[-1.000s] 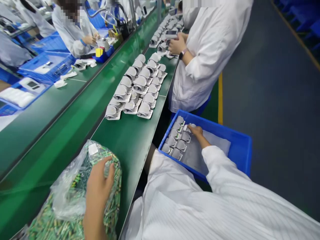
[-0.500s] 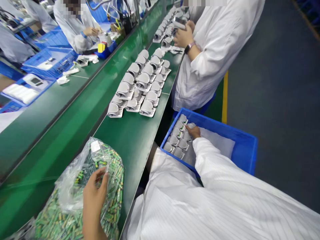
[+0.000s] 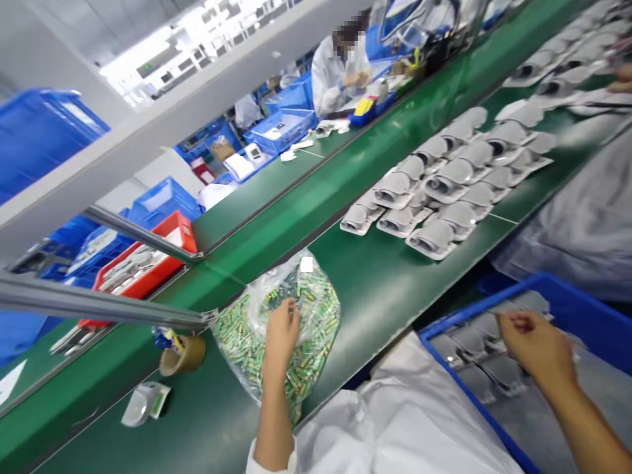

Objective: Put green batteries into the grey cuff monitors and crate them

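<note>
My left hand (image 3: 282, 329) is over the mouth of a clear plastic bag (image 3: 257, 289), its thumb and fingers drawn together. Whatever lies between those fingertips is too small to make out. Small green batteries (image 3: 316, 352) fill the bag, which lies on the green bench. Above a blue bin (image 3: 474, 411) at the right, my right hand (image 3: 536, 342) is blurred, with its fingers curled in. Rows of grey-white plastic housings (image 3: 469, 339) sit in that bin, some hidden by the hand. I cannot see what the curled fingers hold.
Stacked white housings (image 3: 449, 178) cover the bench ahead. To the left are a single housing (image 3: 143, 403) and a pen cup (image 3: 182, 355). A metal post (image 3: 108, 299) crosses the left side. A co-worker's sleeve (image 3: 577, 217) is close at right; another person (image 3: 340, 72) sits across the line.
The view has swung left, bringing the metal post, pen cup and single housing into sight. My left hand stays at the bag. My right hand stays over the bin, its fingers now curled.
</note>
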Motion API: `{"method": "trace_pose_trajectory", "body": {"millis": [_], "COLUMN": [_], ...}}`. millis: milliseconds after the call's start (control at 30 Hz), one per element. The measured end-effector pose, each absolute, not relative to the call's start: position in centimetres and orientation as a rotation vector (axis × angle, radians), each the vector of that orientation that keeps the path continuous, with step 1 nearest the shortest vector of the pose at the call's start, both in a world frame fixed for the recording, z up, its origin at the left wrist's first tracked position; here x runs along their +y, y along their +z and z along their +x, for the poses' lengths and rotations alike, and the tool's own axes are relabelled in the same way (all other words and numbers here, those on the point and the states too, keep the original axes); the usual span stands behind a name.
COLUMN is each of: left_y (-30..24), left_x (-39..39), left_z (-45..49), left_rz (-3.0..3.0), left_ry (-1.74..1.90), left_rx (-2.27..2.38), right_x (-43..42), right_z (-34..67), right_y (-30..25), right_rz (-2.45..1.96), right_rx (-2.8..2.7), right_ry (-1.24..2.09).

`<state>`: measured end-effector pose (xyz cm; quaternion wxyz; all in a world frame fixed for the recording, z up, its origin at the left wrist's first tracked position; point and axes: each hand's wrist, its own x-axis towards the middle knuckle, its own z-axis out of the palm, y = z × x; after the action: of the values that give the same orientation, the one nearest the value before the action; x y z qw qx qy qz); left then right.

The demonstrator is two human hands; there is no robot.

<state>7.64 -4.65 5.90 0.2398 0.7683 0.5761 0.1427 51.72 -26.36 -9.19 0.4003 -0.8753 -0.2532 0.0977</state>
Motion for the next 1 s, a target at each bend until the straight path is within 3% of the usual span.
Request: {"method": "trace_pose_trajectory", "body": {"millis": [167,333,467,600,733,1000], "left_y": [8.1,9.6,8.9,8.2,9.0,11.9], "left_x": [-6.6,-10.2,-12.3,-12.1,-9.7,-0.5], "left_z": [9.1,11.2,10.4,7.8,7.0,11.2], "left_rz": [2.133,2.318,2.317,2.209,2.221,2.260], "left_ry": [0.254,0.046,0.135,0.321,0.395,0.409], "left_rx": [1.327,1.246,1.280,1.430,1.532,1.305], "right_x": [-17.0,-4.6,-0.1,0.9,1.4,2.9], "right_z": [43.8,32.7,26.0,24.4,25.9,26.6], "right_y": [-1.4,4.9,3.7,1.2,0.1,0.8], "right_rz": [-1.676,-1.099,-1.022,-1.134,-1.107,-1.094], "right_rx": [-0.951,-1.937,-2.490,-2.506,-2.450,-2.453], "right_ry": [0.503,0.700,0.448,0.273,0.284,0.393]}}
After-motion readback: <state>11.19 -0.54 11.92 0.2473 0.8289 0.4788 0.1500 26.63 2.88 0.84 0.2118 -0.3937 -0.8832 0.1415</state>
